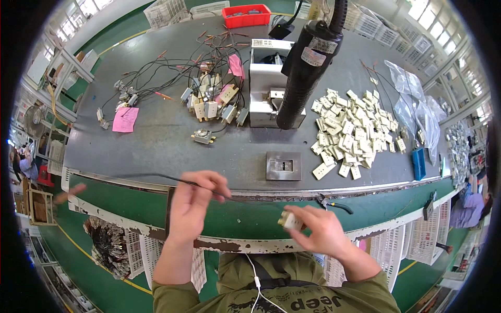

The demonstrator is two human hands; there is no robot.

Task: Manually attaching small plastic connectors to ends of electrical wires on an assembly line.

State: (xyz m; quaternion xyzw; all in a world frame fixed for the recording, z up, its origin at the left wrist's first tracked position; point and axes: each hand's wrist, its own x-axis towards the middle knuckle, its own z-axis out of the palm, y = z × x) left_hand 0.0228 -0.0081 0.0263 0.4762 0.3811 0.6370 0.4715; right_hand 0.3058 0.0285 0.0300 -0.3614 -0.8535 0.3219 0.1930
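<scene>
At the table's front edge my left hand (195, 203) is closed around a thin black cable (156, 176), which trails off to the left and also runs right toward my other hand. My right hand (326, 232) pinches a small cream connector block (290, 221) with brass-coloured parts on its left side. Whether the cable joins the block cannot be made out. Just beyond the hands, a square metal fixture (283, 175) with a slotted recess lies on the table. To the right rests a pair of pliers (338, 206) with dark handles, near my right hand.
A thick black cylindrical tool (305, 78) hangs before a white machine (259, 83). Right of it lies a heap of cream blocks (352, 130); left, a pile of cabled connectors (211, 101) and pink paper (125, 120). A blue holder (418, 164) and red bin (246, 16) stand farther out.
</scene>
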